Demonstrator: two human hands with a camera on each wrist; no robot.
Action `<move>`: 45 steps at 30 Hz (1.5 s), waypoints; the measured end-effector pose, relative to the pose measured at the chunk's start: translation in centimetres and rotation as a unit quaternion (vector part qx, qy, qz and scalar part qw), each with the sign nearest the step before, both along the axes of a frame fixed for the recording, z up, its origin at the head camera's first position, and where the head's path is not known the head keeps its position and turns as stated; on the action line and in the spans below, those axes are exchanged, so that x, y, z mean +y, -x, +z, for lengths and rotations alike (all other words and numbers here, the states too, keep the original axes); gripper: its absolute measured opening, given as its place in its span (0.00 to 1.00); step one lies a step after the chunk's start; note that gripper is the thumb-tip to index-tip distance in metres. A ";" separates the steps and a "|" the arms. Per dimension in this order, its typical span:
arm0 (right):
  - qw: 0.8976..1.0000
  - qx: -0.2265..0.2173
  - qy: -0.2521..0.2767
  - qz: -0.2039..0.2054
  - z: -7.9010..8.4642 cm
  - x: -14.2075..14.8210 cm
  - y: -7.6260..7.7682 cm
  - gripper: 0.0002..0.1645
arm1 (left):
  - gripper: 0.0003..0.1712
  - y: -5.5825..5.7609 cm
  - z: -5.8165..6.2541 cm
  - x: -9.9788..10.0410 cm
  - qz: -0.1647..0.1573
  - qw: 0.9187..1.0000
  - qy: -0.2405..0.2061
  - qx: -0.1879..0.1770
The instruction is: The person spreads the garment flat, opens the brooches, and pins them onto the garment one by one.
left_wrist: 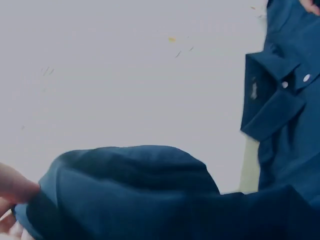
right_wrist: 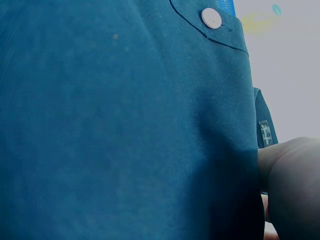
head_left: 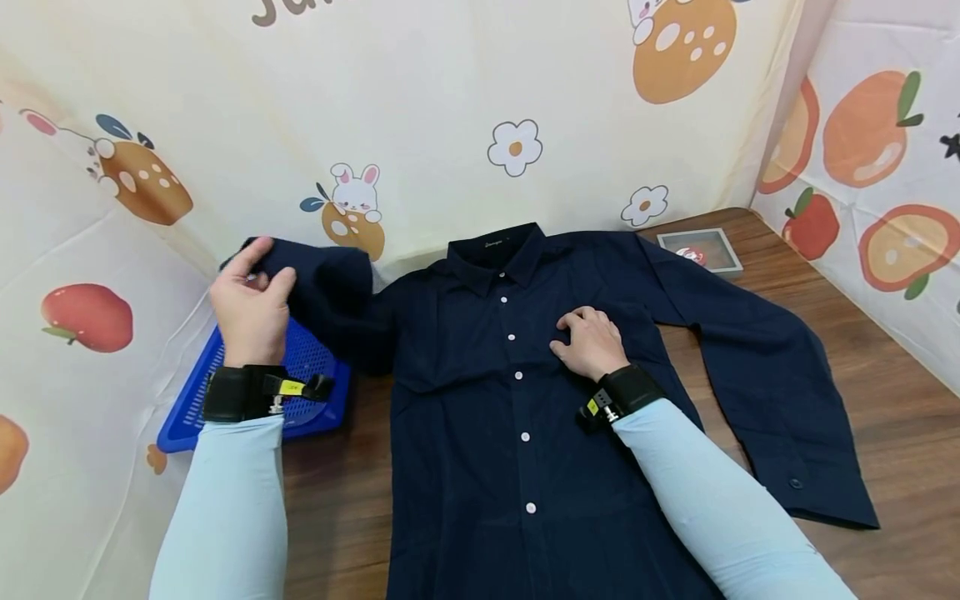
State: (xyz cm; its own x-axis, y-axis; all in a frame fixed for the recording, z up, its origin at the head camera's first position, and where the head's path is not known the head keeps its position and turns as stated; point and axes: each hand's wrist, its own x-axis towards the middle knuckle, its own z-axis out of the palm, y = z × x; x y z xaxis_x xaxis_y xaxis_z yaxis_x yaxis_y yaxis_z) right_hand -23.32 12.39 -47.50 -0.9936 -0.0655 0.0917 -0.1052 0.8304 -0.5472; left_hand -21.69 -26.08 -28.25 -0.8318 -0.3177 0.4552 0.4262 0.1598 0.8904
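A navy button-up shirt (head_left: 461, 433) lies spread front up, collar toward the wall. My left hand (head_left: 250, 312) pinches the end of one sleeve (head_left: 330, 279) between thumb and fingers, lifting it above a blue basket (head_left: 175, 417). In the left wrist view the raised sleeve (left_wrist: 135, 200) bows up from the pinching fingertips (left_wrist: 20, 187). My right hand (head_left: 592, 342) rests on the shirt's chest beside the button row, fingers bent downward, thumb apart from the index finger. Fabric hides part of this hand (right_wrist: 297, 185) in the right wrist view.
The other sleeve (head_left: 787, 392) stretches across the wooden table (head_left: 892, 467) to the right. A small grey-framed box (head_left: 723, 250) with something red in it sits at the back right corner. Printed cloth walls (head_left: 450, 83) stand behind and at both sides.
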 end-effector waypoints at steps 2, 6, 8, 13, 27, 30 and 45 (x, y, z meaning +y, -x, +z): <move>1.000 0.001 -0.001 -0.001 0.0 0.0 0.0 0.21 | 0.30 0.0 0.3 -0.9 0.019 0.999 -0.040 -0.017; 1.000 0.002 -0.001 -0.004 -0.1 0.1 0.0 0.21 | 0.31 0.1 0.5 -2.8 0.015 0.987 -0.149 -0.065; 1.000 0.002 -0.001 -0.004 -0.1 0.1 0.0 0.21 | 0.26 0.1 0.4 -3.7 0.024 0.977 -0.200 -0.074; 1.000 0.001 0.000 -0.003 -0.1 0.1 0.0 0.22 | 0.12 -0.1 0.2 -5.7 0.046 0.950 -0.305 -0.058; 1.000 0.001 -0.003 -0.005 -0.1 0.1 -0.1 0.22 | 0.15 -0.9 -0.8 -9.3 -0.188 0.772 -0.549 -0.260; 1.000 0.002 -0.002 -0.003 -0.1 0.1 -0.1 0.22 | 0.16 -1.1 -0.7 -8.8 -0.224 0.761 -0.533 -0.296; 1.000 0.007 -0.005 -0.002 -0.2 0.0 0.1 0.22 | 0.36 0.0 -2.2 -5.5 0.096 0.959 -0.019 -0.264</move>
State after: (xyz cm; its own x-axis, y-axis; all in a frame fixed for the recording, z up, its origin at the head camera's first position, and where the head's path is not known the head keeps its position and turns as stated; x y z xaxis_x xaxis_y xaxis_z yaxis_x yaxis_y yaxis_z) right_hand -23.43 12.35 -47.67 -0.9924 -0.0628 0.1058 -0.1102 0.8365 -0.5368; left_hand -21.65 -31.57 -30.41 -0.8677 -0.4962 -0.0290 -0.1209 0.1541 0.9806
